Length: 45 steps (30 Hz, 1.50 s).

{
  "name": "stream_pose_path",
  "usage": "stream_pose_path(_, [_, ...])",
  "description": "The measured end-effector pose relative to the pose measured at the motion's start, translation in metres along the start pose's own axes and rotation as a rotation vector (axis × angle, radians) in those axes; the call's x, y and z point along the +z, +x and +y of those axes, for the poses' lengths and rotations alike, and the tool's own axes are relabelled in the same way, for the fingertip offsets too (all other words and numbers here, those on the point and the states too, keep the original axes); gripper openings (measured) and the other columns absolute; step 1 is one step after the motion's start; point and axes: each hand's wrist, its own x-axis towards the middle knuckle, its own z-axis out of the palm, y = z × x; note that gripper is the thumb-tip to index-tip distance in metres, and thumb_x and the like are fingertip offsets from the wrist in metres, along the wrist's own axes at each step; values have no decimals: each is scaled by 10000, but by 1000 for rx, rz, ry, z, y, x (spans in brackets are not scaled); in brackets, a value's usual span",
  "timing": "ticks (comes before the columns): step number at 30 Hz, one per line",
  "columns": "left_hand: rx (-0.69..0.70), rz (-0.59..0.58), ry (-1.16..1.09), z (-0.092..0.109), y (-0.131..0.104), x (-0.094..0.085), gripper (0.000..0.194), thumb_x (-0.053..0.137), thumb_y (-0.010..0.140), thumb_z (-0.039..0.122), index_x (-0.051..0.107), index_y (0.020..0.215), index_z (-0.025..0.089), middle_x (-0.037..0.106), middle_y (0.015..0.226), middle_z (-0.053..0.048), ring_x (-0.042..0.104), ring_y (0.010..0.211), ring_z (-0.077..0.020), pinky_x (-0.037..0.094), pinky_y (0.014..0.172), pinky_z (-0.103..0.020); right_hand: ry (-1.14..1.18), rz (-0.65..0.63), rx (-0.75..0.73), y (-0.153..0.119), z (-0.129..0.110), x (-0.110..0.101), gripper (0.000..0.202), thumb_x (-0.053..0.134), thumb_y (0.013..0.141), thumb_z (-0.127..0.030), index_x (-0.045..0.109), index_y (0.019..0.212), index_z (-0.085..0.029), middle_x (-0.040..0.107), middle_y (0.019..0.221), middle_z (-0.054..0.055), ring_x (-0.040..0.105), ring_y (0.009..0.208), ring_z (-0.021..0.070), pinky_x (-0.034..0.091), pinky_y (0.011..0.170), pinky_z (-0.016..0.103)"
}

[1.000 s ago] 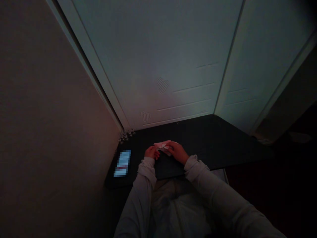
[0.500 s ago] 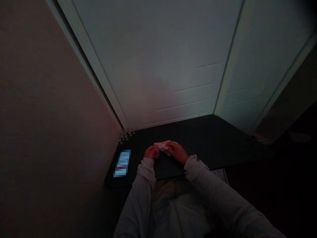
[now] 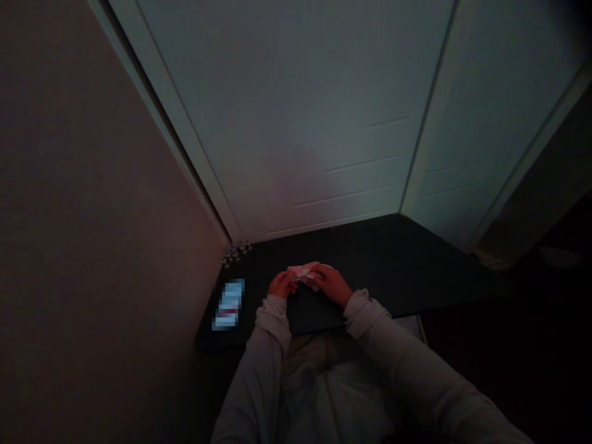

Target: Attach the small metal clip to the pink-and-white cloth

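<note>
Between my two hands, just above or on the dark tabletop (image 3: 370, 259), is a small piece of folded pinkish paper (image 3: 303, 271). My left hand (image 3: 281, 284) pinches its left end with curled fingers. Over its right side, the fingers and thumb of my right hand (image 3: 332, 283) close on the paper. The light is dim, so the exact folds are hard to make out, and my fingers cover part of the paper. Both wrists are in light, rolled sleeves.
A phone-like lit screen (image 3: 229, 304), blurred out, lies left of my hands. Several small shiny objects (image 3: 235, 253) cluster at the table's back left corner. A white panel with heart patterns (image 3: 287, 92) stands behind the table, and a wall (image 3: 92, 246) rises on the left.
Both hands keep nearly the same place and hold on the paper. The scene looks slightly differently lit; little else differs.
</note>
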Motion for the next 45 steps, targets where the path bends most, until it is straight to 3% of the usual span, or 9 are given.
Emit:
stream_pose_path(24, [5, 24, -115, -2, 1, -3, 259, 639, 469, 120, 562, 715, 140, 608, 720, -39, 571, 616, -135, 393, 457, -200, 24, 22, 13, 0, -8, -3, 129, 465, 744, -239, 556, 817, -183, 580, 783, 24, 513, 729, 140, 381, 673, 252])
stream_pose_path(31, [124, 50, 289, -7, 1, 1, 130, 588, 526, 114, 579, 651, 149, 539, 519, 27, 435, 394, -72, 361, 436, -224, 11, 10, 6, 1, -4, 0, 115, 475, 734, -206, 556, 813, -183, 583, 795, 27, 508, 761, 149, 381, 700, 264])
stream_pose_path(38, [406, 86, 620, -12, -5, 7, 76, 614, 511, 153, 598, 566, 202, 519, 608, 1, 467, 612, -134, 370, 610, -247, 35, -10, 34, 1, -2, 1, 125, 477, 737, -238, 572, 790, -176, 587, 786, 31, 511, 742, 148, 391, 680, 262])
stream_pose_path(42, [413, 86, 623, -13, -5, 6, 38, 611, 549, 236, 601, 574, 209, 525, 601, -7, 462, 614, -145, 355, 604, -245, 35, -2, 47, 2, -3, 0, 191, 413, 782, -293, 563, 779, -175, 580, 754, 30, 518, 717, 144, 393, 645, 250])
stream_pose_path(45, [348, 136, 602, -12, -5, 5, 139, 563, 608, 317, 569, 541, 196, 510, 534, 3, 445, 533, -127, 337, 533, -235, 20, -1, 43, 2, -3, 0, 237, 362, 810, -302, 559, 778, -173, 580, 746, 34, 520, 707, 142, 391, 643, 250])
